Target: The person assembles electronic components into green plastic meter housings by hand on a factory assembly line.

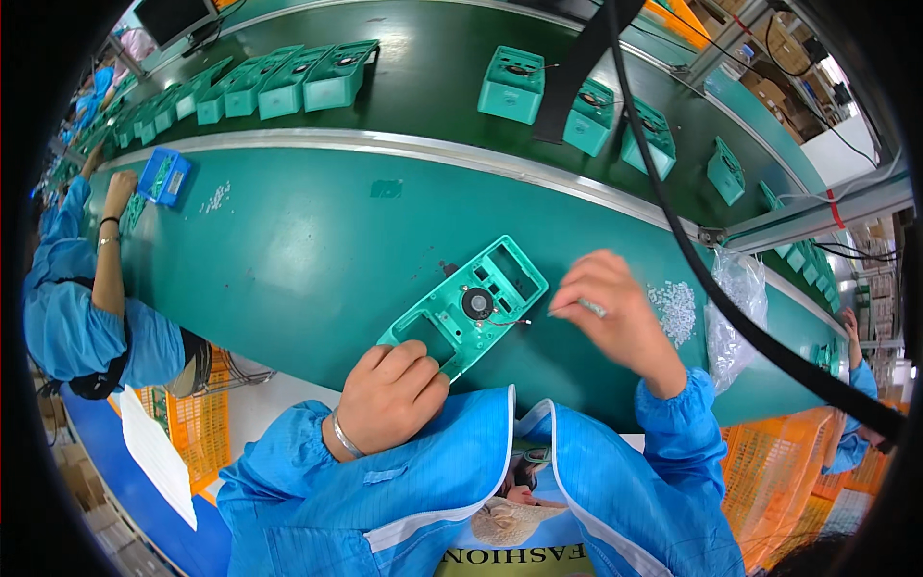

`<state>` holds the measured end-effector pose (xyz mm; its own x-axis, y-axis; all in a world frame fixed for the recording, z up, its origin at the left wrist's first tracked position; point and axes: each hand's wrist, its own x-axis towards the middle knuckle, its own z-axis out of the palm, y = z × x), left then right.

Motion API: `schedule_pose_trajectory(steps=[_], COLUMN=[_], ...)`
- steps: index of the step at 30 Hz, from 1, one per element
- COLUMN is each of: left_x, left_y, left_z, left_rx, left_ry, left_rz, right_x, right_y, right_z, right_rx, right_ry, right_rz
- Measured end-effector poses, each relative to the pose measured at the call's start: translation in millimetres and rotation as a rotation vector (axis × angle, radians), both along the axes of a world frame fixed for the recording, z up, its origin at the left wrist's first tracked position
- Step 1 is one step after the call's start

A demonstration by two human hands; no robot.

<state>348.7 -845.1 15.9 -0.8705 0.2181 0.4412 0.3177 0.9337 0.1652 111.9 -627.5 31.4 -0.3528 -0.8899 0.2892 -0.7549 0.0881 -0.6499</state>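
A green plastic housing point(468, 343) with a round black speaker point(477, 303) lies slantwise on the green worktable in front of me. From the speaker, a short thin wire with a small white connector point(526, 322) reaches past the housing's right edge. My left hand point(392, 392) is closed over the near left end of the housing. To the right of it, apart from the housing, my right hand point(608, 306) is raised with thumb and fingers pinched together. A small whitish piece shows among its fingers, blurred. Beyond that hand lies a pile of small translucent white parts point(673, 310).
A clear plastic bag point(738, 317) sits right of the pile. Behind a metal rail, a dark green conveyor point(423, 91) carries several green housings point(511, 87). A black cable point(692, 245) hangs across the right side. A co-worker's hand point(119, 192) is beside a blue bin point(165, 177) at left.
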Motion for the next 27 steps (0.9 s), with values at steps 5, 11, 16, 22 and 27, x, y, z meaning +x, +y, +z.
schedule_pose_trajectory(steps=[5, 11, 16, 22, 27], left_x=[2, 2, 2, 2, 3], left_y=[-10, -11, -12, -13, -13], left_z=[2, -1, -2, -3, -4], left_rx=[0.003, 0.009, 0.023, 0.032, 0.038], left_ry=[-0.030, 0.003, -0.005, -0.009, -0.005], left_rz=[-0.033, -0.027, -0.026, -0.021, -0.009], right_x=[17, 17, 18, 23, 30], right_y=[-46, -61, -62, -63, -64], right_z=[-4, -5, -2, 4, 11], right_rx=[0.080, 0.184, 0.202, 0.173, 0.147], right_ry=[-0.040, -0.030, -0.019, 0.093, 0.188], right_rz=[0.235, 0.367, 0.378, 0.372, 0.351])
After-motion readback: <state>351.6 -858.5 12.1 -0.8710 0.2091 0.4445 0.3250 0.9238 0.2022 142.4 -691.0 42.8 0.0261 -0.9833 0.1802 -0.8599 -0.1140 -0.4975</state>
